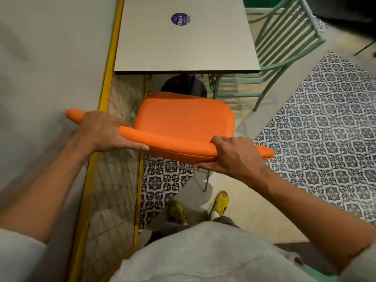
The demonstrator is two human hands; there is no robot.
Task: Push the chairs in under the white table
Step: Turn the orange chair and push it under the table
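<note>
Both hands clamped on orange chair (184, 121) backrest: left hand (103, 131) near its left end, right hand (234, 155) near its right end, fingers wrapped over the top edge; seat sits just near of the white table (183, 37), far edge at or maybe slightly under the table's near edge; green chair (284, 43) at table's right side; wall left.

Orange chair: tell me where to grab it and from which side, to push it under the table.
Grip the curved backrest of the orange chair from behind, as the left hand and right hand do now, one near each end. The seat faces the white table, so a forward push sends it straight under.
</note>
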